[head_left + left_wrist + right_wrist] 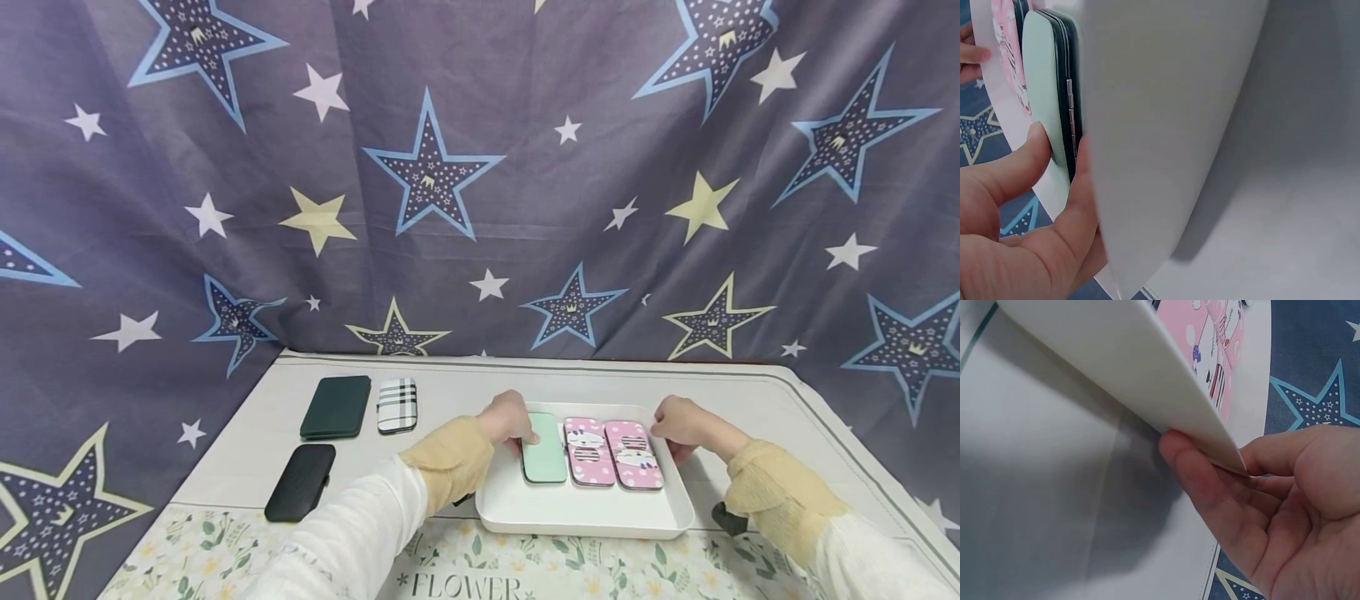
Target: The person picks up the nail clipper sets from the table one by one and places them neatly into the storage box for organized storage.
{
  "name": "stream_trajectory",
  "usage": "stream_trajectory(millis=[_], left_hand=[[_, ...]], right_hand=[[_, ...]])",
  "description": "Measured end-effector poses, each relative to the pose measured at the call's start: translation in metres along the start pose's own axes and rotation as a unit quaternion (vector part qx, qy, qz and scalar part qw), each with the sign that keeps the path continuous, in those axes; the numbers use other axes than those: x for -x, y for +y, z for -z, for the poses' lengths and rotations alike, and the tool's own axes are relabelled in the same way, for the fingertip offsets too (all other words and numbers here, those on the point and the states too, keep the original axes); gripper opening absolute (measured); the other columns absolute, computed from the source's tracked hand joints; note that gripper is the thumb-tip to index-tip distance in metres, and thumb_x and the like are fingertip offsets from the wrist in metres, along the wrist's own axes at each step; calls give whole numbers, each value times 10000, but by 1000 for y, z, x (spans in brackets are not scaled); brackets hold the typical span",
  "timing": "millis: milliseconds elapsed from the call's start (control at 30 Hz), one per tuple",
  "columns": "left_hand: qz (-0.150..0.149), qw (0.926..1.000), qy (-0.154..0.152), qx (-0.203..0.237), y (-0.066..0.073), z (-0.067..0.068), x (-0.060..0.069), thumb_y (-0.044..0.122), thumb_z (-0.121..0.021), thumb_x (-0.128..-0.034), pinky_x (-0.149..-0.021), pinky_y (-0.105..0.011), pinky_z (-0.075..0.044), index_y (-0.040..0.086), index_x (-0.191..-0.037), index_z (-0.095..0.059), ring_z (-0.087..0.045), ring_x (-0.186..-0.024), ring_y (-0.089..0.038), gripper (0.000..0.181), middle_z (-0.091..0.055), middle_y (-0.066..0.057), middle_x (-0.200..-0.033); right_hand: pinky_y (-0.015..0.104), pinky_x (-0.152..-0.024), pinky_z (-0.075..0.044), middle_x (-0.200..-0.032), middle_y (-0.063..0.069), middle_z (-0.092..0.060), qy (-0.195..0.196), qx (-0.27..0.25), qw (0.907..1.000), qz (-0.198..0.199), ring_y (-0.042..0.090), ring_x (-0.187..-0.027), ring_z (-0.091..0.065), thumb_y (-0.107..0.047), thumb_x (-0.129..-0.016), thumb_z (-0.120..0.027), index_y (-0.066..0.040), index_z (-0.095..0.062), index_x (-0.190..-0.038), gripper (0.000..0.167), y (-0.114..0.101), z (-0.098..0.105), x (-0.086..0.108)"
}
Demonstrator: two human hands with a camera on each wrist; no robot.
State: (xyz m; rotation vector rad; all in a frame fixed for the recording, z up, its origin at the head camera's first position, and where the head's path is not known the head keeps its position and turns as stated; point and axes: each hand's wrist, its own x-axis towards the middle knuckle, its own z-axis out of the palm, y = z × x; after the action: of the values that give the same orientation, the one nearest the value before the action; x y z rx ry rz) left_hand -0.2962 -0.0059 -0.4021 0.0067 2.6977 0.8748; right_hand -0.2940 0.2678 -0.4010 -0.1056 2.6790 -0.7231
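A white tray [585, 521] holds a mint-green case [544, 450] on the left and two pink patterned cases [589, 454] beside it. My left hand [510, 417] is at the tray's upper left; in the left wrist view its thumb and a finger pinch the lower end of the green case [1044, 81], close to the tray wall [1147, 125]. The right hand [677, 421] grips the tray's right rim, and the right wrist view shows its fingers [1197, 481] under and around the white edge [1129, 356].
Left of the tray lie a dark green case [336, 407], a plaid case [397, 406] and a black case [300, 483]. A small dark object [729, 518] sits beside the right forearm. A star-patterned curtain [465, 200] hangs behind the table.
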Motion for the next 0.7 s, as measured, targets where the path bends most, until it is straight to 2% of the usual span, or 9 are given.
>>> stream_trajectory(millis=[100,200,400,700], left_hand=[[-85,9993,176,-324,2,0,0,167,-823,-707,-638,-248,-567,-121,-1119,-523,-701,-625,-228,586,-640,-125,-643],[-180,9984,290,-459,3,1,0,170,-837,-672,-589,-265,-570,-119,-1107,-526,-699,-624,-229,607,-588,-116,-647],[-392,9947,499,-812,5,-1,0,162,-857,-625,-463,-224,-504,-79,-1040,-577,-686,-593,-210,556,-578,-88,-620],[-315,9929,629,-964,8,-3,0,163,-850,-621,-405,-206,-457,-57,-1021,-612,-643,-519,-166,515,-578,-74,-580]], right_hand=[[299,-506,-565,-608,118,-622,2,-11,10000,2,172,-493,-635,-33,-876,-513,106,-612,-904,173,0,0,0],[297,-503,-564,-598,116,-619,21,0,10000,-19,170,-487,-632,-33,-875,-514,94,-614,-882,162,1,0,0],[294,-499,-562,-594,114,-615,35,22,10000,-30,165,-481,-629,-34,-880,-515,68,-610,-840,144,1,-1,0],[301,-503,-565,-606,117,-620,26,-14,10000,-2,169,-487,-634,-36,-891,-514,104,-612,-915,172,0,0,1]])
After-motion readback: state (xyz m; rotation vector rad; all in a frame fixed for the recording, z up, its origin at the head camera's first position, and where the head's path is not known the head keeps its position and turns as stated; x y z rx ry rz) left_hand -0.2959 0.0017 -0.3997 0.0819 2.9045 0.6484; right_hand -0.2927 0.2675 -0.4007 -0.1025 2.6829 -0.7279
